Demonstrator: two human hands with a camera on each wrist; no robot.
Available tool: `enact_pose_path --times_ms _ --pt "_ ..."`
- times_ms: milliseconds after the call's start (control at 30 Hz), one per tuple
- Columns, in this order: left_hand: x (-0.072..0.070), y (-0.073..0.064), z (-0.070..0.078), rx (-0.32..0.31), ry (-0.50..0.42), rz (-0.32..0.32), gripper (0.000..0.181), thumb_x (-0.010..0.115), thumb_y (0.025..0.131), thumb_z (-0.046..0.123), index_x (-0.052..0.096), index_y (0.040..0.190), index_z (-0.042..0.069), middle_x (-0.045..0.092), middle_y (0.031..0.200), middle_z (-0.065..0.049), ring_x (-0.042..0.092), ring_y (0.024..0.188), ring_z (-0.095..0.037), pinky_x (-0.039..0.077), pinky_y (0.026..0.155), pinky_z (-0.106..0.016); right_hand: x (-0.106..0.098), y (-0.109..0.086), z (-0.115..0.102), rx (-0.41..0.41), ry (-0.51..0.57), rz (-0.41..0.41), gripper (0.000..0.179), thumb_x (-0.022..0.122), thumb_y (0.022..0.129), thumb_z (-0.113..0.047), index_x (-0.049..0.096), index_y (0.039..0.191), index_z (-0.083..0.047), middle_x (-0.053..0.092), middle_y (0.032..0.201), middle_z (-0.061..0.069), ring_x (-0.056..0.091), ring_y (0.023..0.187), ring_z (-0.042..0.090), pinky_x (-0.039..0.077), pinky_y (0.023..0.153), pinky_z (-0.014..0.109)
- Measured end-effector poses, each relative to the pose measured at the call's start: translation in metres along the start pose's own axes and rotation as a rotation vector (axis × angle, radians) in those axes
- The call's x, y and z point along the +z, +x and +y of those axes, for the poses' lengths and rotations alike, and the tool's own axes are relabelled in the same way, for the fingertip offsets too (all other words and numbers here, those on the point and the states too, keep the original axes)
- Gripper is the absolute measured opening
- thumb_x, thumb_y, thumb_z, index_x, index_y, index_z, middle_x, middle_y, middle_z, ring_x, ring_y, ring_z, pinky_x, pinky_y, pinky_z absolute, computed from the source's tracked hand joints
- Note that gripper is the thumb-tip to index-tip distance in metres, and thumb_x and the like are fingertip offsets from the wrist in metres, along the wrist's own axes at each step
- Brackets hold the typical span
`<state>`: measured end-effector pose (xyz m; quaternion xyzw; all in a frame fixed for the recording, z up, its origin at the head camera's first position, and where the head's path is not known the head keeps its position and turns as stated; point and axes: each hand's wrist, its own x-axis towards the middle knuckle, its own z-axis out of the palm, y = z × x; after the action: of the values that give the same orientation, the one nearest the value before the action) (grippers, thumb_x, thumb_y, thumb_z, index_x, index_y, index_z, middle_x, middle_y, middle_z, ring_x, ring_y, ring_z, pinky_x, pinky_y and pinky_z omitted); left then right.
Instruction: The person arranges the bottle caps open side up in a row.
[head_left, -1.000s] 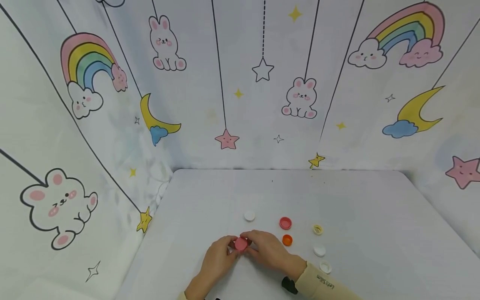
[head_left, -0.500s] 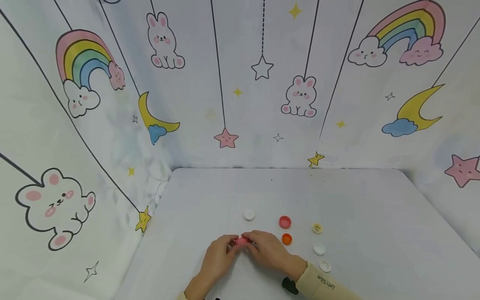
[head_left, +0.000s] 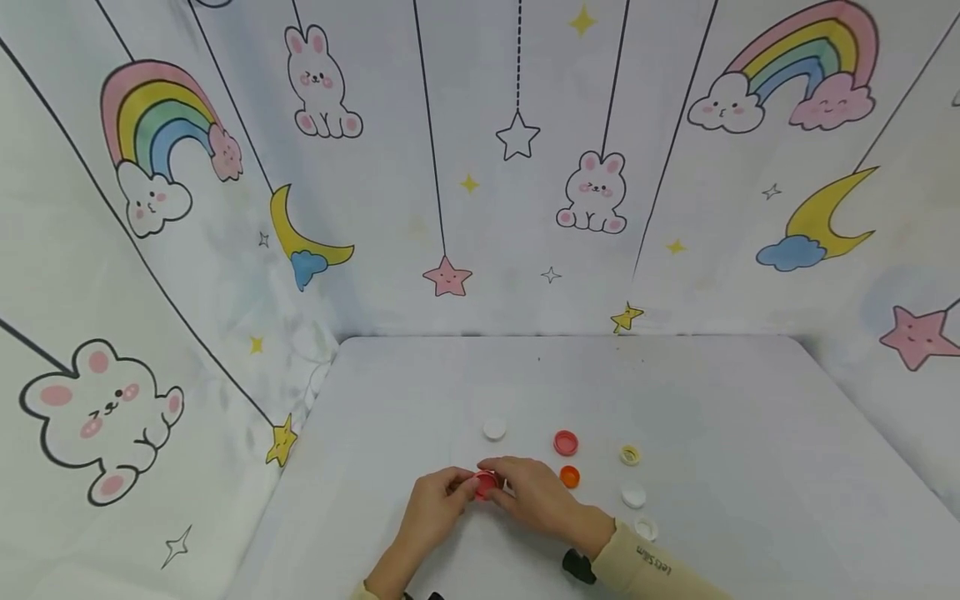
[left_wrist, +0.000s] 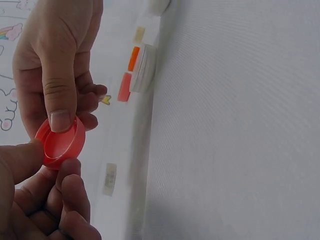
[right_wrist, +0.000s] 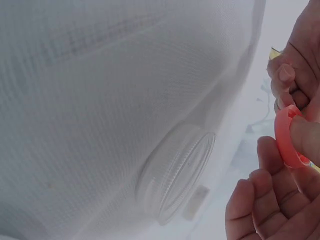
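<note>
Both hands hold one red plastic bottle cap (head_left: pixel 486 486) between them, raised over the white table at the front middle. My left hand (head_left: pixel 437 506) pinches its left side with thumb and fingers. From the other side my right hand (head_left: pixel 538 497) pinches it, thumb pressed on the hollow inside. The left wrist view shows the cap's hollow side (left_wrist: pixel 61 142), with a raised rim around it. In the right wrist view, the same cap (right_wrist: pixel 286 137) appears nearly edge-on.
Several caps lie on the table (head_left: pixel 420 400): a white cap (head_left: pixel 494 429) beyond the hands, a red cap (head_left: pixel 566 442), an orange cap (head_left: pixel 570 477), a yellow ring (head_left: pixel 629 455) and white ones (head_left: pixel 633 497) to the right. A black object (head_left: pixel 578 567) sits by the right sleeve.
The red cap has turned over in the fingers: its smooth closed top faced the head camera, then its edge, and now its hollow side. The hands have stayed nearly in place.
</note>
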<state>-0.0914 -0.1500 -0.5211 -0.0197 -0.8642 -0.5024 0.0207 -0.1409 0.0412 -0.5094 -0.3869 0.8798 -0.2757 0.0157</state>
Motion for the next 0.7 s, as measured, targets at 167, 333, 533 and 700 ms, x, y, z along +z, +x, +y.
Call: enact_pose_path --times_ms 167,333,533,700 --pt "-0.0025 0.0000 0.0019 -0.048 -0.065 -0.023 0.025 0.065 0.094 0.031 0.072 0.095 0.007 0.066 0.074 0.004 0.058 0.059 -0.010 0.047 0.052 -0.023 -0.0007 -0.0006 0.0002 -0.012 0.032 0.001 0.046 0.073 0.089 -0.027 0.061 0.131 -0.015 0.063 0.088 -0.015 0.054 0.074 0.003 0.047 0.068 0.018" --pt "-0.0032 0.0001 0.0024 -0.082 -0.103 -0.031 0.023 0.064 0.094 0.028 0.072 0.094 0.007 0.067 0.074 0.001 0.058 0.059 -0.012 0.047 0.052 -0.024 -0.0034 -0.0010 0.0002 -0.037 0.062 -0.013 0.048 0.075 0.086 -0.028 0.061 0.131 -0.018 0.064 0.094 -0.016 0.057 0.080 0.004 0.048 0.071 0.017" --pt "-0.0030 0.0016 0.0007 -0.105 -0.117 -0.035 0.024 0.064 0.094 0.030 0.072 0.093 0.007 0.066 0.073 0.002 0.058 0.059 -0.013 0.046 0.052 -0.024 -0.0059 -0.0010 0.0014 -0.066 0.065 -0.035 0.049 0.075 0.086 -0.030 0.061 0.131 -0.019 0.063 0.096 -0.017 0.058 0.083 0.006 0.048 0.073 0.017" --pt "-0.0030 0.0013 0.0005 -0.096 -0.139 -0.052 0.023 0.064 0.094 0.027 0.072 0.096 0.006 0.067 0.075 0.001 0.058 0.060 -0.012 0.046 0.053 -0.024 -0.0069 -0.0019 0.0024 -0.065 0.053 -0.029 0.047 0.075 0.086 -0.028 0.062 0.129 -0.017 0.060 0.088 -0.016 0.055 0.077 0.005 0.045 0.068 0.016"
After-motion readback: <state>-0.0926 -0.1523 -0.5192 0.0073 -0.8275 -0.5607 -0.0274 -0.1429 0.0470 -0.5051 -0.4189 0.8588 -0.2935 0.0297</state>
